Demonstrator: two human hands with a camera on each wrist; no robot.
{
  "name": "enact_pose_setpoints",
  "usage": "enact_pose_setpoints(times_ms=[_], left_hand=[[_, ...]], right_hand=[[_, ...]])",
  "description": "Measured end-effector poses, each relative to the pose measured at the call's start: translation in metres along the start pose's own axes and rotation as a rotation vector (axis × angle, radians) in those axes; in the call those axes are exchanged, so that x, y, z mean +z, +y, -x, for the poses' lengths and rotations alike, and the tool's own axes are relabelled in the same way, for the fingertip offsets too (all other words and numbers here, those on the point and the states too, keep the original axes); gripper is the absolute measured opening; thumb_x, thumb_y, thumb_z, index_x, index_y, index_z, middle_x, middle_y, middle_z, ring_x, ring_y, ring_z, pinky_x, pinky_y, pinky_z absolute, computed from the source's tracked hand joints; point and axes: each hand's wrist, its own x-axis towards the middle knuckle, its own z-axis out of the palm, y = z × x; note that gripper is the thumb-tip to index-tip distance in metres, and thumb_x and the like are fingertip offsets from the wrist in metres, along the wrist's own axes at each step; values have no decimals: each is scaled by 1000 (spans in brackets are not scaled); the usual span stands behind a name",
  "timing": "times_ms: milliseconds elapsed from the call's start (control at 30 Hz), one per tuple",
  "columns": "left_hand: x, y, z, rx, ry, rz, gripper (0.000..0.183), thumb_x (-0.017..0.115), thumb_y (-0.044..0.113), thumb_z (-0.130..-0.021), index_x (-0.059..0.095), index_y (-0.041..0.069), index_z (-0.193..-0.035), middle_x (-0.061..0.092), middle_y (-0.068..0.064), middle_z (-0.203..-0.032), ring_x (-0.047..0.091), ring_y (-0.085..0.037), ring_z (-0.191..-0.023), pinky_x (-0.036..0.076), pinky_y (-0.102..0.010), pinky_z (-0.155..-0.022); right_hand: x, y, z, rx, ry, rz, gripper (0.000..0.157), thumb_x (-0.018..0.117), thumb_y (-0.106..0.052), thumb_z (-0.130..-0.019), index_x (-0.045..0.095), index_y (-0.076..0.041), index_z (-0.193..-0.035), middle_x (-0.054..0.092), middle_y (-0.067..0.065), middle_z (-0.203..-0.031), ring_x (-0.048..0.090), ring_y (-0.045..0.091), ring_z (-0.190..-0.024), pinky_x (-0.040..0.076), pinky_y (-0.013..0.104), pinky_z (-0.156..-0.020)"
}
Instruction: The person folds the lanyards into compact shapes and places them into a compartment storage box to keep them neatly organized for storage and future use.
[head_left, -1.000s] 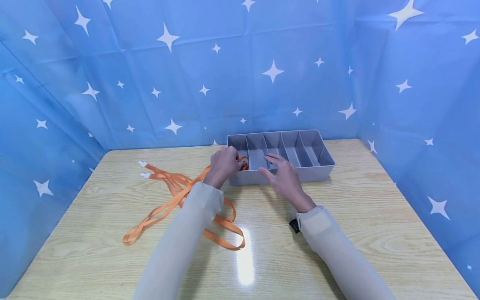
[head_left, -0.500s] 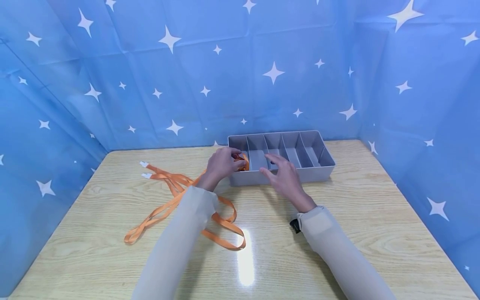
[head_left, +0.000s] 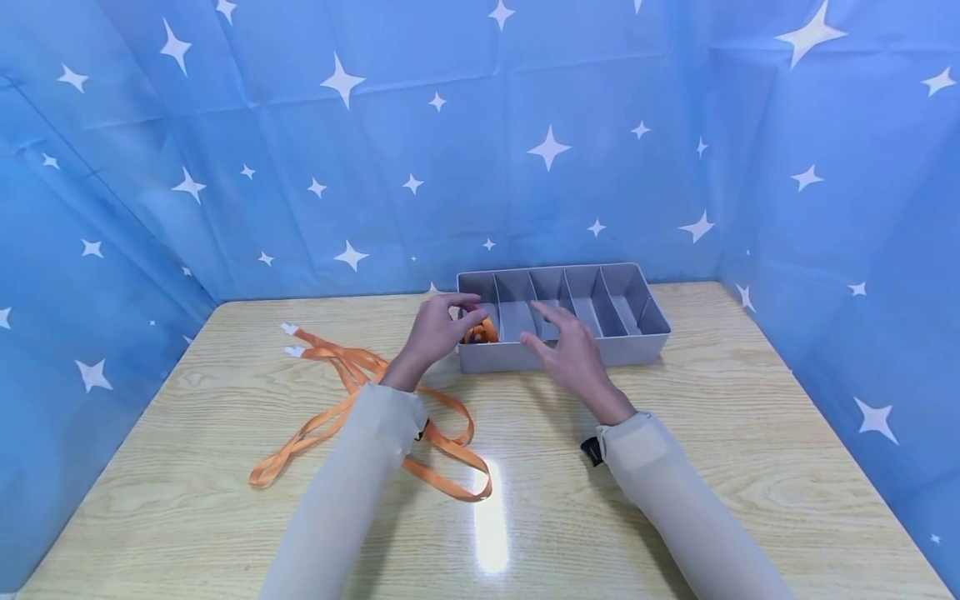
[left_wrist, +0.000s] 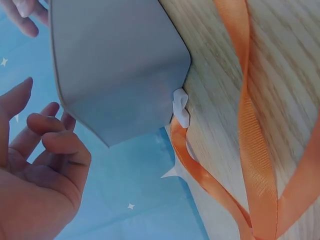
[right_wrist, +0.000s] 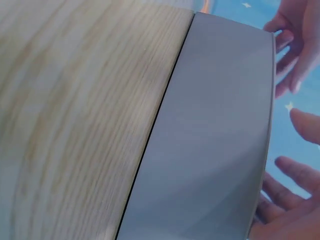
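A long grey divided box (head_left: 564,355) stands at the back of the table. Orange lanyard ribbon (head_left: 483,331) lies bunched in its leftmost compartment. My left hand (head_left: 435,327) hovers at that compartment's left front corner, thumb and fingers spread apart. In the left wrist view its fingers curve loosely beside the box rim, nothing between them. Over the front rim, near the middle compartments, my right hand (head_left: 573,353) is held with thumb and fingers parted, holding nothing. In the right wrist view its fingers (right_wrist: 287,192) reach past the rim, partly hidden by the box wall.
More orange lanyards (head_left: 279,463) lie crossed on the table to the left, partly under my left forearm. Their white ends (head_left: 292,352) point toward the back left. A blue star-patterned curtain (head_left: 420,150) hangs behind the box and along both sides.
My left hand has drawn back left and its fingers have opened, letting go of the bunched orange lanyard, which now shows more fully in the compartment. My right hand has barely moved.
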Motion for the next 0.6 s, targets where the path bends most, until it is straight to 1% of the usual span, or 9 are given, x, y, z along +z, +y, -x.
enact_pose_setpoints(times_ms=[100,133,233,333,367,433,500,600], left_hand=[[-3,0,2,34,21,33,33,63,27,-100,69,7,-125,69,-6,-105,51,-18,-64,40,-28,-55],[-5,0,4,42,28,49,33,62,27,-100,69,7,-125,68,-6,-107,49,-17,-63,40,-28,-55],[-10,1,8,63,49,128,32,60,27,-101,69,9,-126,67,-7,-115,44,-15,-54,39,-28,-50],[-15,2,12,82,73,197,30,59,27,-102,69,11,-125,67,-7,-118,31,-15,-42,34,-29,-44],[-17,3,14,87,79,211,30,59,27,-102,70,11,-125,66,-7,-118,29,-14,-41,33,-29,-43],[-20,1,15,100,91,218,30,58,27,-102,70,11,-125,66,-6,-119,28,-13,-41,32,-28,-43],[-22,-1,16,108,97,211,30,59,27,-102,70,11,-125,66,-6,-118,28,-13,-41,32,-29,-43],[-26,-5,17,104,107,199,29,59,26,-102,70,11,-124,66,-6,-115,29,-14,-42,33,-28,-43]], right_hand=[[0,-2,0,-7,2,4,55,72,-23,-94,53,-5,-143,51,19,-144,49,38,-130,40,56,-105],[1,-3,0,-11,5,3,55,72,-23,-94,53,-5,-143,51,19,-144,50,38,-130,40,56,-105],[1,-5,0,-35,19,-6,55,72,-22,-93,54,-6,-143,51,19,-144,50,38,-129,40,57,-105],[1,-8,0,-68,38,-26,54,72,-21,-93,54,-6,-142,53,18,-143,52,37,-127,41,56,-104],[1,-9,0,-80,44,-29,53,72,-20,-93,55,-6,-142,54,18,-142,53,36,-126,42,56,-103],[2,-12,0,-106,54,-36,51,71,-20,-94,56,-6,-141,56,17,-139,55,35,-124,44,54,-100],[3,-15,2,-129,60,-39,50,71,-19,-94,57,-6,-140,59,17,-134,57,33,-118,47,53,-94],[6,-19,4,-164,57,-48,48,71,-17,-94,58,-5,-138,62,17,-125,58,33,-112,49,52,-89]])
